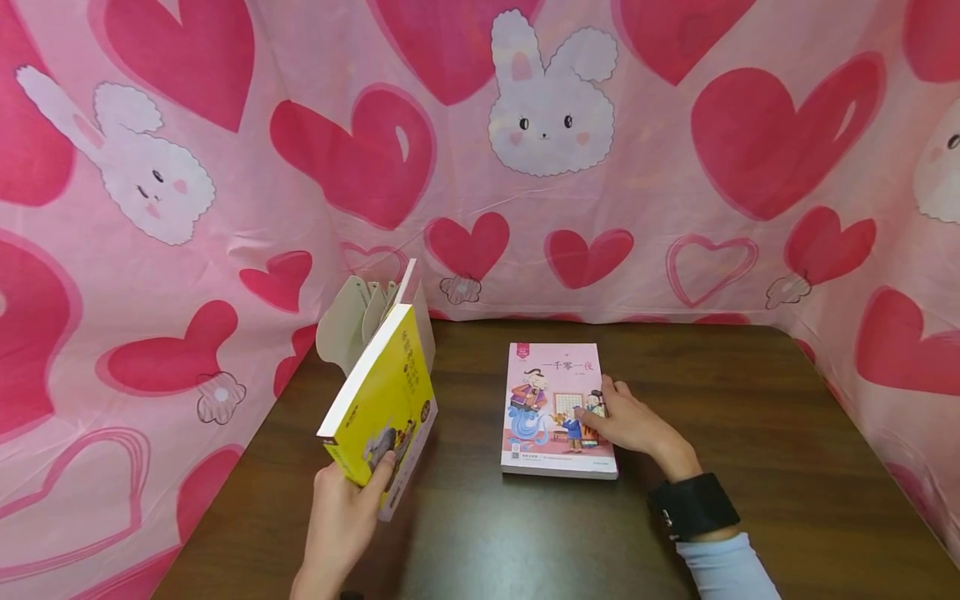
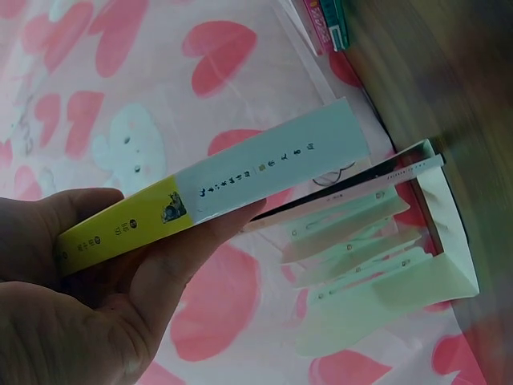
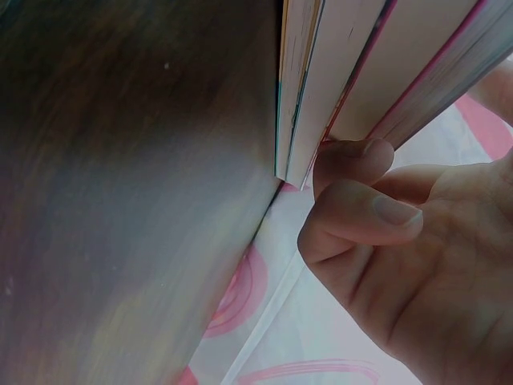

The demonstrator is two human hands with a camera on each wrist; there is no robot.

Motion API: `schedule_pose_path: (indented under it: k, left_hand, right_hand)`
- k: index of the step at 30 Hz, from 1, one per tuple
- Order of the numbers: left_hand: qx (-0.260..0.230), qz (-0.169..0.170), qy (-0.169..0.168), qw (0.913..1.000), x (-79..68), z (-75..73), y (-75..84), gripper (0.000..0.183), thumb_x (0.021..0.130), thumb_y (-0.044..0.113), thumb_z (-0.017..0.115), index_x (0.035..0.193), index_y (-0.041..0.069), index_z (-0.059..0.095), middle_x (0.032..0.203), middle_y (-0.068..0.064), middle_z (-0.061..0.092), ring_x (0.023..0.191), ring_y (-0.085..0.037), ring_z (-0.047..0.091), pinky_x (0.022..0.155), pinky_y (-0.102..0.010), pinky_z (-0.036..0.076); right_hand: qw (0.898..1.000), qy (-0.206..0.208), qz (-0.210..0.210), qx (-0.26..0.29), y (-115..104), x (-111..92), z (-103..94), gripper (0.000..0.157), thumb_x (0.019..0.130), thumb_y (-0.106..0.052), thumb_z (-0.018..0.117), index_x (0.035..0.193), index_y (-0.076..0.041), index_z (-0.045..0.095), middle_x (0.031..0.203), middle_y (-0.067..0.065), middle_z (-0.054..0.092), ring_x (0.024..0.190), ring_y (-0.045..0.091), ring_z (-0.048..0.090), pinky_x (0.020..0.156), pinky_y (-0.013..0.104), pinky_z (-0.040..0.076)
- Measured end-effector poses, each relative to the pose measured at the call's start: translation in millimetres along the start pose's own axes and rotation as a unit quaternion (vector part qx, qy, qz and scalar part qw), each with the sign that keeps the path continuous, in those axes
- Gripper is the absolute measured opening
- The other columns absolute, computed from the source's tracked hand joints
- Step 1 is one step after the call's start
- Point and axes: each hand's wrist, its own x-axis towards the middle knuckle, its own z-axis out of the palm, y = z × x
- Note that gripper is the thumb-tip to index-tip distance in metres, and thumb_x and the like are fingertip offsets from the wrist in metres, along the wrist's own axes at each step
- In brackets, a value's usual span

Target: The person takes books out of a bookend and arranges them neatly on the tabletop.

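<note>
My left hand [image 1: 341, 508] grips a yellow book [image 1: 393, 392] by its near lower part, thumb on the cover. The book is raised and tilted; in the left wrist view its yellow and white spine [image 2: 264, 172] shows. Just beyond it stands a pale book rack [image 1: 341, 329] with dividers and a slim book [image 1: 423, 321] in it. At mid-table a pink picture-covered book [image 1: 551, 400] lies on top of a stack. My right hand [image 1: 637, 425] holds its right edge, thumb on the cover. The right wrist view shows curled fingers [image 3: 353, 216] against the stacked books' edges [image 3: 345, 80].
The dark wooden table [image 1: 787, 467] extends to the right of the stack and in front. A pink cloth [image 1: 645, 192] with hearts and rabbits hangs behind the table and along both sides. A black band [image 1: 693, 507] circles my right wrist.
</note>
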Motion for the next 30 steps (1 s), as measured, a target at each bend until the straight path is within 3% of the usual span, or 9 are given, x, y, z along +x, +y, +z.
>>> schedule_pose_path:
  k: [5, 16, 26, 30]
  left_hand:
    - [-0.006, 0.004, -0.014, 0.9999, 2.9, 3.6, 0.3, 0.033, 0.092, -0.006, 0.076, 0.125, -0.002, 0.07, 0.112, -0.019, 0.077, 0.097, -0.034, 0.076, 0.076, -0.053, 0.062]
    - [-0.024, -0.022, -0.046, 0.9984, 6.9, 13.1, 2.7, 0.036, 0.094, -0.003, 0.076, 0.129, 0.001, 0.069, 0.118, -0.017, 0.076, 0.101, -0.034, 0.075, 0.08, -0.058, 0.06]
    - [-0.023, -0.003, -0.044, 0.9988, 7.5, 20.6, 1.6, 0.028, 0.094, -0.002, 0.076, 0.121, 0.002, 0.073, 0.111, -0.014, 0.078, 0.096, -0.029, 0.076, 0.078, -0.051, 0.061]
    - [-0.026, -0.015, -0.047, 0.9984, 8.6, 22.5, 4.2, 0.029, 0.095, -0.001, 0.076, 0.123, 0.003, 0.071, 0.114, -0.015, 0.077, 0.098, -0.031, 0.075, 0.08, -0.054, 0.06]
  right_hand:
    - [1.0, 0.0, 0.002, 0.002, 0.0, 0.2, -0.1, 0.107, 0.1, -0.058, 0.063, 0.158, 0.017, 0.015, 0.155, 0.04, 0.029, 0.135, 0.053, 0.043, 0.107, 0.071, 0.039]
    - [1.0, 0.003, 0.008, 0.002, -0.3, -0.2, -0.4, 0.106, 0.1, -0.059, 0.062, 0.158, 0.017, 0.014, 0.157, 0.04, 0.027, 0.137, 0.054, 0.041, 0.108, 0.071, 0.038]
    - [1.0, 0.009, 0.007, -0.007, 0.0, 1.7, 0.9, 0.105, 0.101, -0.059, 0.06, 0.158, 0.018, 0.015, 0.157, 0.04, 0.026, 0.138, 0.053, 0.041, 0.11, 0.071, 0.036]
    - [1.0, 0.011, 0.006, -0.006, 0.4, 2.1, 1.1, 0.105, 0.101, -0.059, 0.06, 0.158, 0.018, 0.015, 0.156, 0.039, 0.027, 0.135, 0.051, 0.043, 0.11, 0.07, 0.036]
